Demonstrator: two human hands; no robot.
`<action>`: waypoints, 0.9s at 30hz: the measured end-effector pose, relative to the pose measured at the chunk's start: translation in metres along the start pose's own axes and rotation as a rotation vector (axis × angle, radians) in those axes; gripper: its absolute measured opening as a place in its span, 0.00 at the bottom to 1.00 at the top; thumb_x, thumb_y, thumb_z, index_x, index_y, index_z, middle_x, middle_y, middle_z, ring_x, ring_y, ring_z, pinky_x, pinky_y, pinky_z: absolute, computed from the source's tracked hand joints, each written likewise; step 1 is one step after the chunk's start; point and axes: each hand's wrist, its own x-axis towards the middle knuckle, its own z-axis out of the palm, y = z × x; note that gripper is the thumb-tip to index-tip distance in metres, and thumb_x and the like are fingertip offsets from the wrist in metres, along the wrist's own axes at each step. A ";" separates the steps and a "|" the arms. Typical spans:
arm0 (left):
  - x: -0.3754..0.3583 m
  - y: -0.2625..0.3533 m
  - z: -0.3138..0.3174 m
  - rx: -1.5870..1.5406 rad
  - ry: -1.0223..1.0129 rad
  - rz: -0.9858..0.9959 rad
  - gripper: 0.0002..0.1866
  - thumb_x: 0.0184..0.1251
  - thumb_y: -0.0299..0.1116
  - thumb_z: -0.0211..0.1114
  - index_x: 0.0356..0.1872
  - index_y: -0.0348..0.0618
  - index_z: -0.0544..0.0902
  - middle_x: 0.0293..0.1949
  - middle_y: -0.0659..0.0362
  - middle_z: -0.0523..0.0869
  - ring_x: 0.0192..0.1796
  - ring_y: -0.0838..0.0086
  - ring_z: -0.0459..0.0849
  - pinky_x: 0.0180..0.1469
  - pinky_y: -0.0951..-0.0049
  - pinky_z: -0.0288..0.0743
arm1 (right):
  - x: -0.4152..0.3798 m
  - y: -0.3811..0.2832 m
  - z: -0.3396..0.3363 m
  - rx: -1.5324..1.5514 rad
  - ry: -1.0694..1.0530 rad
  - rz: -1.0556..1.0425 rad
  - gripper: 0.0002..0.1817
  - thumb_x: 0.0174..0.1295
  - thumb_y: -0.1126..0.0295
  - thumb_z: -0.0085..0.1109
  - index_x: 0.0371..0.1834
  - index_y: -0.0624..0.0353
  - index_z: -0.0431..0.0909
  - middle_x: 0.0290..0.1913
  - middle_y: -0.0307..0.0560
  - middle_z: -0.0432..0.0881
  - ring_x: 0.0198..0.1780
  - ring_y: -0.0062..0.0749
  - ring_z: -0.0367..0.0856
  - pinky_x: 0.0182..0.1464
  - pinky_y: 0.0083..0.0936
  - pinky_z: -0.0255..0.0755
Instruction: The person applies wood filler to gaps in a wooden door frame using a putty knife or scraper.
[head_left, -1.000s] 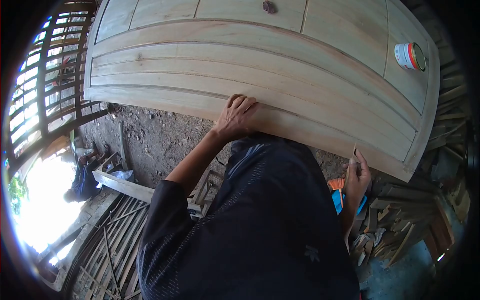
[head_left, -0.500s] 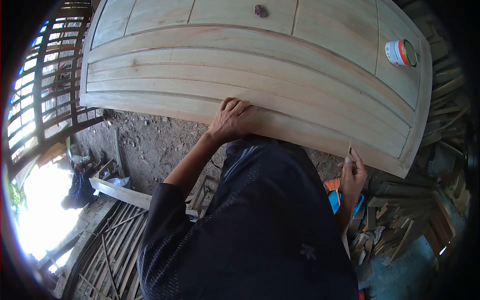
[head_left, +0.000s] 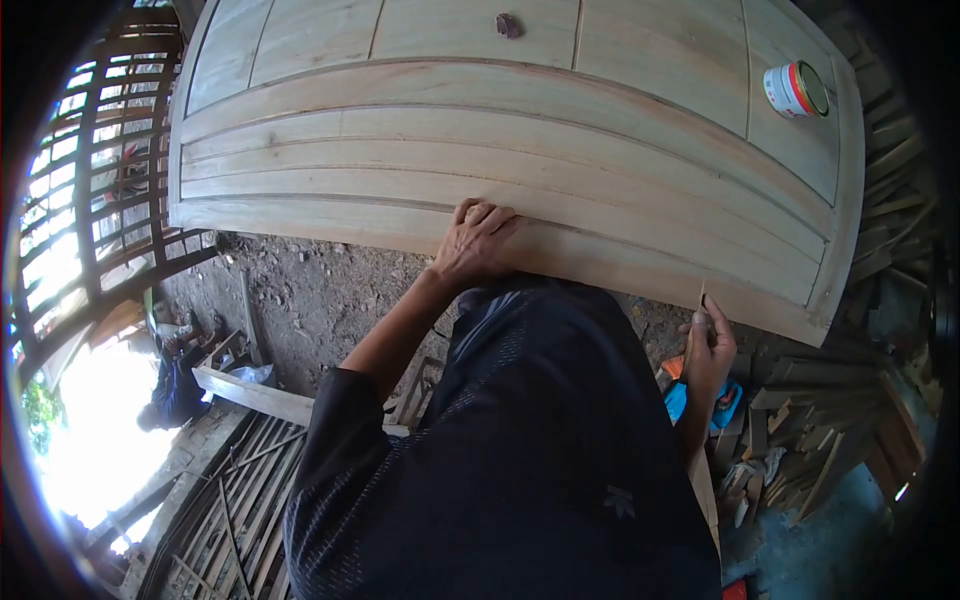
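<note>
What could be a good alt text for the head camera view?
A person in dark clothes rests the left hand on the near edge of a large, pale wooden panel and holds a thin pointed object in the right hand. A tin and a small dark lump are on the panel.

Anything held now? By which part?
Right hand holds a thin, pale, pointed piece just below its tip; the rest is unclear. Left hand rests on the wooden panel edge.
</note>
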 end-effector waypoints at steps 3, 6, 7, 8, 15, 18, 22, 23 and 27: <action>0.000 0.002 -0.001 0.017 -0.008 -0.016 0.40 0.45 0.48 0.81 0.65 0.53 0.82 0.61 0.60 0.80 0.68 0.64 0.76 0.79 0.52 0.56 | 0.001 -0.003 0.002 -0.002 0.000 0.012 0.19 0.76 0.69 0.60 0.68 0.61 0.80 0.32 0.41 0.85 0.30 0.15 0.80 0.29 0.17 0.76; 0.001 0.002 -0.003 0.016 -0.027 -0.011 0.40 0.45 0.49 0.81 0.65 0.54 0.81 0.61 0.60 0.80 0.68 0.64 0.76 0.79 0.52 0.56 | 0.003 -0.002 0.000 0.004 -0.019 0.020 0.20 0.76 0.70 0.60 0.68 0.61 0.80 0.33 0.42 0.86 0.32 0.16 0.81 0.29 0.17 0.77; 0.001 0.002 -0.002 0.011 -0.023 -0.017 0.40 0.45 0.48 0.81 0.65 0.54 0.82 0.61 0.60 0.80 0.68 0.64 0.76 0.79 0.51 0.56 | 0.003 -0.003 -0.001 0.006 -0.020 0.020 0.20 0.76 0.70 0.60 0.68 0.61 0.80 0.33 0.42 0.86 0.32 0.16 0.81 0.29 0.17 0.77; 0.001 0.003 -0.002 0.005 -0.019 -0.022 0.40 0.44 0.48 0.81 0.65 0.54 0.82 0.61 0.60 0.80 0.67 0.64 0.76 0.79 0.51 0.56 | 0.003 -0.007 -0.001 0.001 -0.026 0.037 0.20 0.76 0.70 0.60 0.68 0.62 0.80 0.34 0.42 0.86 0.32 0.16 0.82 0.29 0.17 0.77; 0.003 0.001 0.005 0.036 -0.037 -0.055 0.39 0.50 0.54 0.75 0.66 0.51 0.81 0.62 0.57 0.81 0.69 0.58 0.74 0.79 0.51 0.55 | 0.012 0.007 -0.004 0.053 -0.008 -0.051 0.20 0.76 0.69 0.60 0.68 0.66 0.78 0.40 0.46 0.88 0.35 0.21 0.85 0.32 0.20 0.79; 0.000 -0.001 0.013 0.056 0.000 -0.034 0.37 0.54 0.55 0.72 0.66 0.51 0.81 0.62 0.56 0.81 0.69 0.56 0.73 0.79 0.49 0.55 | 0.028 0.022 -0.017 0.292 0.019 -0.044 0.18 0.77 0.70 0.58 0.67 0.65 0.78 0.45 0.47 0.88 0.39 0.25 0.88 0.37 0.21 0.82; 0.006 0.022 0.008 0.059 0.121 0.013 0.38 0.47 0.50 0.80 0.63 0.53 0.83 0.57 0.56 0.81 0.65 0.50 0.74 0.72 0.47 0.65 | 0.040 0.010 -0.056 0.371 0.102 0.032 0.17 0.79 0.71 0.55 0.65 0.67 0.78 0.48 0.50 0.89 0.41 0.28 0.88 0.39 0.24 0.82; 0.001 0.020 0.005 0.047 0.130 0.047 0.38 0.47 0.50 0.80 0.63 0.53 0.83 0.57 0.56 0.81 0.65 0.50 0.74 0.72 0.47 0.65 | 0.038 0.011 -0.062 0.371 0.136 0.019 0.17 0.79 0.71 0.55 0.65 0.67 0.78 0.48 0.50 0.89 0.41 0.28 0.88 0.39 0.24 0.82; -0.005 0.020 -0.018 0.099 0.135 0.024 0.38 0.47 0.54 0.81 0.61 0.50 0.84 0.55 0.54 0.81 0.63 0.48 0.75 0.69 0.45 0.68 | 0.053 0.021 -0.078 0.494 0.156 0.046 0.16 0.78 0.71 0.56 0.63 0.67 0.79 0.46 0.49 0.89 0.37 0.25 0.85 0.37 0.22 0.81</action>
